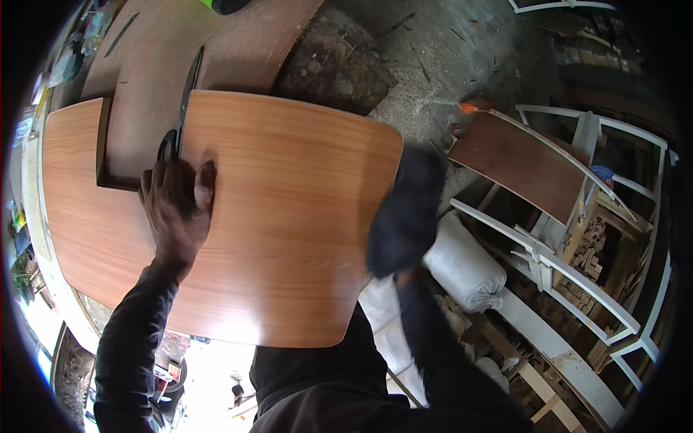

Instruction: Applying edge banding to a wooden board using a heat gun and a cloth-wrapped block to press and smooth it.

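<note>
My left hand (177, 209) lies flat and open, fingers spread, pressing down on a large orange-brown wood-laminate panel with rounded corners (289, 216), whose long axis runs from my left to my right across the view, its far right corner pointing toward the concrete floor (433, 65). The panel has a square notch cut into its upper left part, and my fingertips sit just at the notch's lower right edge. A long black pair of shears (184, 108) lies just beyond my fingers, its handle loops touching or nearly touching them and its blades pointing away from me, up over a darker brown board (216, 43) beneath. My right hand (404, 216), blurred and dark as if gloved or wrapped in a dark cloth, hovers at the panel's right edge; I cannot tell whether it is open or gripping. To the right, well apart from the panel, stand white-painted metal frames (577, 216), a white filled sack (465, 263) and a smaller dark brown panel (512, 162).
</note>
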### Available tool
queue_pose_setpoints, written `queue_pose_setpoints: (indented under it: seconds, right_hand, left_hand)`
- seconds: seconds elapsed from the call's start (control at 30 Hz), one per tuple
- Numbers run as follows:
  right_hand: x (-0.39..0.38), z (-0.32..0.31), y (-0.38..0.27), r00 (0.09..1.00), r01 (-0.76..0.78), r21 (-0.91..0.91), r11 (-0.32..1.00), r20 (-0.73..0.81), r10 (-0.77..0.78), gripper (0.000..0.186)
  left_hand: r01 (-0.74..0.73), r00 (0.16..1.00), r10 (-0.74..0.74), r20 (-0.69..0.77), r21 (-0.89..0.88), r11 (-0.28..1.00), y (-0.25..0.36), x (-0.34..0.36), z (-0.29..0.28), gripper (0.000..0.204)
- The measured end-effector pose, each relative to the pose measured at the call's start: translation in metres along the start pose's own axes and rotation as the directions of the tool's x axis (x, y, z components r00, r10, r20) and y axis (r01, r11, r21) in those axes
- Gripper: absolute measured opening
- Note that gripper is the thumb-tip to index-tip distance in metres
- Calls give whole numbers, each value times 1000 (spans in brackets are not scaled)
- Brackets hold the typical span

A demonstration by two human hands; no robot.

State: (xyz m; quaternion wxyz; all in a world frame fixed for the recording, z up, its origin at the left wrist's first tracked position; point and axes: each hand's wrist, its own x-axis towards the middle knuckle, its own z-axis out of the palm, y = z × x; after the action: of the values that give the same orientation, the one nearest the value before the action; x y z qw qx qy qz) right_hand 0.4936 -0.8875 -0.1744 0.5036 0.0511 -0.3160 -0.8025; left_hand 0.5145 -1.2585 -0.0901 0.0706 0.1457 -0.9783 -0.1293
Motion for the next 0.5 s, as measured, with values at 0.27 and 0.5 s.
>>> queue_pose_setpoints:
  seconds: [0.27,0.5]
  right_hand:
    - [-42,-6,86,990,-136,79,988,55,131,61]
    - [-25,-15,51,981,-93,35,995,174,85,59]
  left_hand:
    - [-2,998,4,-67,27,1000,-2,-6,5,56]
    - [-129,961,149,-231,99,987,-11,-7,14,48]
